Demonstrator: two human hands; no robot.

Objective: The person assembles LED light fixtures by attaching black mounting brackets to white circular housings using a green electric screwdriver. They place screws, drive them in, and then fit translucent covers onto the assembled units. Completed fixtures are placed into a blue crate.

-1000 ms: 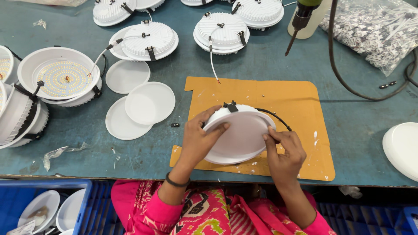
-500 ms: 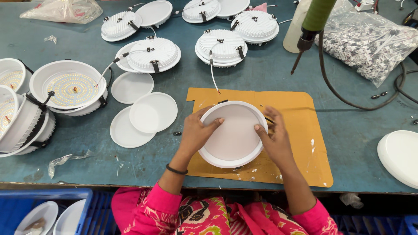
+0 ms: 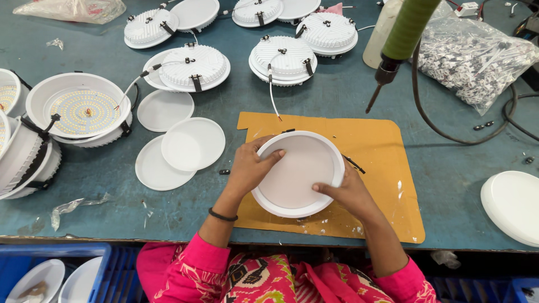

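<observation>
A round white downlight (image 3: 297, 171) lies face up on an orange mat (image 3: 382, 163), its white diffuser showing inside the rim. My left hand (image 3: 250, 165) grips its left rim, thumb pressing on the diffuser. On the lower right rim rests my right hand (image 3: 348, 193), its thumb also on the diffuser. A black spring clip (image 3: 355, 164) sticks out at the right side of the lamp.
Three loose white diffuser discs (image 3: 182, 146) lie left of the mat. An open lamp housing showing its LED board (image 3: 78, 109) sits at far left. Several finished lamps (image 3: 289, 56) lie face down at the back. A hanging electric screwdriver (image 3: 396, 50) dangles above; a bag of parts (image 3: 477, 53) lies right.
The lamp was tilted up in both hands one second ago; now it lies flat, face up, on the mat. My thumbs have moved onto the diffuser.
</observation>
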